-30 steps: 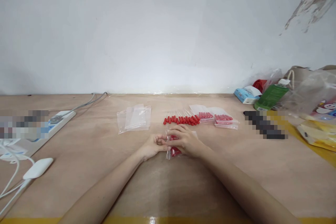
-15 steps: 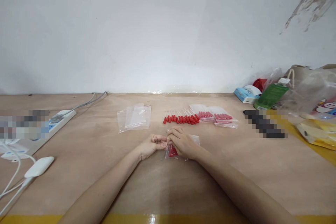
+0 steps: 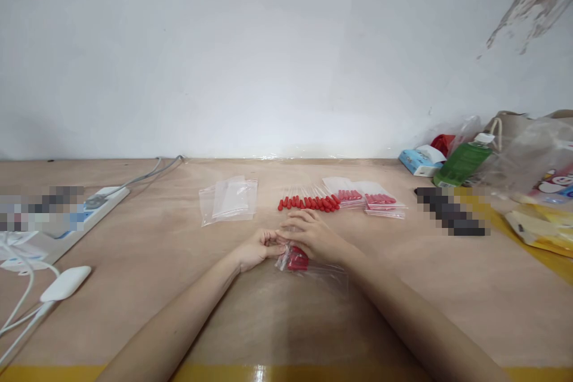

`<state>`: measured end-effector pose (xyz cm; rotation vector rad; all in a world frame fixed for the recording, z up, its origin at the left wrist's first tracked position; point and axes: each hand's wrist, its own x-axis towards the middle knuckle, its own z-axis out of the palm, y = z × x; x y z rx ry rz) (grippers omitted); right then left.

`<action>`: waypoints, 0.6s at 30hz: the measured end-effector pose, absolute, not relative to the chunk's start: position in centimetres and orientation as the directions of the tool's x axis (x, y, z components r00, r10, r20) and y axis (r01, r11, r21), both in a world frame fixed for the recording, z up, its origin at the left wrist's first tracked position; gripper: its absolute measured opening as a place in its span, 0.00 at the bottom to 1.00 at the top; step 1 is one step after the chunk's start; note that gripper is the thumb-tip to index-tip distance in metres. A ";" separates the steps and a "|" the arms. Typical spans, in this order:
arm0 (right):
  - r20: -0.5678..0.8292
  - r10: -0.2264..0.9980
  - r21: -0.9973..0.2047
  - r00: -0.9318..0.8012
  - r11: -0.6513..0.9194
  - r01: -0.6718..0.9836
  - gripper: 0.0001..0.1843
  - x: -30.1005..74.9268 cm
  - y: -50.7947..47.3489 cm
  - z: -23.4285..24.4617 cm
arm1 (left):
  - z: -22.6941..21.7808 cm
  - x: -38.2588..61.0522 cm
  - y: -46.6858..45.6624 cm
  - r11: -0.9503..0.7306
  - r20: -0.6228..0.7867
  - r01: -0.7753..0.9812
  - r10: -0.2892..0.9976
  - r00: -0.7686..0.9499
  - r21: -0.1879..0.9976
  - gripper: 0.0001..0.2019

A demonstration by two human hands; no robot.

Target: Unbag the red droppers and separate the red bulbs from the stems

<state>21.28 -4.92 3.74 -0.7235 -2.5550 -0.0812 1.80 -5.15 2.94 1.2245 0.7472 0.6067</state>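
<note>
Both of my hands meet at the middle of the wooden table [image 3: 134, 286]. My left hand [image 3: 256, 249] pinches the left edge of a small clear zip bag [image 3: 313, 267] that holds red-tipped pieces. My right hand [image 3: 313, 235] lies over the same bag with its fingers curled on the bag's top edge. Just beyond the hands lies a row of loose red-tipped sticks [image 3: 308, 202]. To their right are filled clear bags [image 3: 371, 198], and to their left a pile of empty clear bags [image 3: 229, 200].
A white power strip [image 3: 96, 206] with cables and a white adapter [image 3: 65, 284] sit at the left. At the right are a green bottle [image 3: 462, 164], a blue tissue pack [image 3: 418, 162], plastic bags [image 3: 535, 173] and a yellow packet [image 3: 544, 228]. A white wall stands behind the table.
The bag has turned from upright to lying flat, its clear end now trailing toward me on the right. My right hand shifted slightly over it; my left hand stayed put.
</note>
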 end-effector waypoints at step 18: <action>0.473 0.527 -0.270 -0.706 0.850 0.453 0.07 21.8 -4.5 3.8 | 2.5 1.5 -4.9 0.268 -0.230 0.024 0.776 0.587 0.963 0.17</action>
